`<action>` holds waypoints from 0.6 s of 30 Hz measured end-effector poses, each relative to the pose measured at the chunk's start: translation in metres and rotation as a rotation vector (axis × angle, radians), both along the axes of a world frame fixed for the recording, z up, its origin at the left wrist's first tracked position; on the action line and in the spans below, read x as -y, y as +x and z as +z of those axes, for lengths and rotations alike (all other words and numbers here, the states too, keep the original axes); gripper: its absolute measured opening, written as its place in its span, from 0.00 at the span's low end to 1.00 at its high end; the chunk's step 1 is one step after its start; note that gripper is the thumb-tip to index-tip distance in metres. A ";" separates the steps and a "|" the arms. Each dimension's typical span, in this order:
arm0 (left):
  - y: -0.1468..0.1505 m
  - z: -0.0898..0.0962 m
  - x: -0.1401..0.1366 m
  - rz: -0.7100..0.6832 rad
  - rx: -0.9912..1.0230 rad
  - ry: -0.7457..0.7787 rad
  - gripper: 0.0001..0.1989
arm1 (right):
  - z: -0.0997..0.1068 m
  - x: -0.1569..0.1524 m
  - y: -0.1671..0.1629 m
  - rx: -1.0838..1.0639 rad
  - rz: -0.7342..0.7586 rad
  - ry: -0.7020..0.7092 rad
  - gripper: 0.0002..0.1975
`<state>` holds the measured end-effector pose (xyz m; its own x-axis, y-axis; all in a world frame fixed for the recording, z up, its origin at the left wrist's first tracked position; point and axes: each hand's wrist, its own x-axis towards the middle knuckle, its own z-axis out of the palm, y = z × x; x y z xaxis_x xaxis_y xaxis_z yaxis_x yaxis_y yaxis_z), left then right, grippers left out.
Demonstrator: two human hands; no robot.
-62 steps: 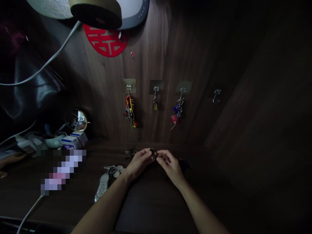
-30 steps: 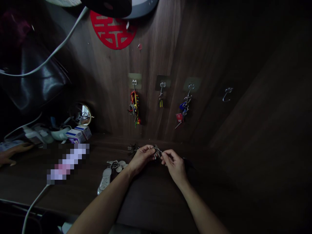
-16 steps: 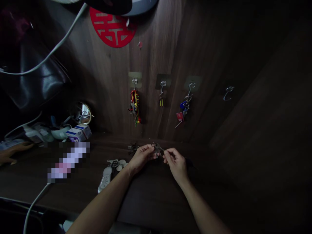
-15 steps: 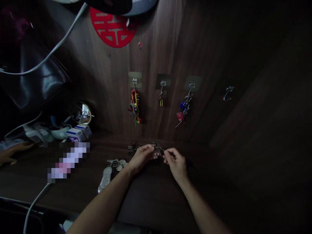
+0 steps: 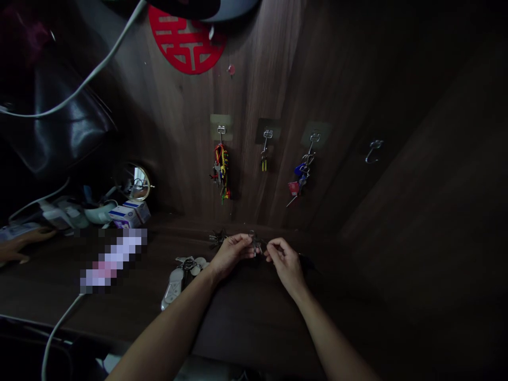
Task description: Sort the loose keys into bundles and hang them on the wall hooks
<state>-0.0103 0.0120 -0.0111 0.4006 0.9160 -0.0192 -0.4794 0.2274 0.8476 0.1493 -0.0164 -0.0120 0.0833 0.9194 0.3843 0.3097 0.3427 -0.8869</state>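
Above the dark wooden shelf, my left hand [image 5: 232, 254] pinches a small bunch of keys [image 5: 256, 243] between thumb and fingers. My right hand [image 5: 284, 262] is closed in a pinch just to the right, its fingertips at one thin dark piece of the same bunch. Behind my left hand another bunch of dark keys [image 5: 216, 239] lies on the shelf. Nearer, by my left forearm, lies a key ring with round tags [image 5: 192, 264] and a grey remote fob [image 5: 173, 288].
On the wall, hooks carry keys with a colourful cord [image 5: 221, 169], small yellow-marked keys [image 5: 264, 163] and keys with blue and red tags [image 5: 299, 177]. One hook [image 5: 373, 151] at right bears nothing. Left are boxes [image 5: 129, 213], a round mirror [image 5: 137, 182] and a white cable [image 5: 59, 328].
The keys in my left hand have turned a little, with the ring now standing more upright. Both hands stay nearly in place, while the whole view has shifted slightly.
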 end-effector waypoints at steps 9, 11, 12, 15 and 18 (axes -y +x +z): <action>0.001 0.000 0.000 -0.009 -0.024 -0.002 0.15 | 0.000 0.000 0.003 -0.014 -0.041 0.006 0.14; 0.001 0.000 0.001 -0.010 -0.031 -0.011 0.15 | 0.001 -0.001 0.004 -0.012 -0.049 0.012 0.14; 0.001 -0.001 0.001 -0.012 -0.033 -0.014 0.15 | 0.001 -0.001 0.004 -0.001 -0.050 0.018 0.14; 0.002 -0.002 0.001 -0.023 -0.047 -0.011 0.15 | 0.003 -0.001 0.004 0.056 -0.041 0.067 0.13; 0.003 -0.002 0.003 -0.047 -0.075 0.004 0.15 | 0.005 -0.002 0.005 0.088 0.000 0.136 0.12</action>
<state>-0.0077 0.0093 -0.0129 0.4407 0.8964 -0.0473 -0.4033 0.2448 0.8817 0.1539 -0.0148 -0.0074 0.0438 0.8583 0.5112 0.3841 0.4579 -0.8017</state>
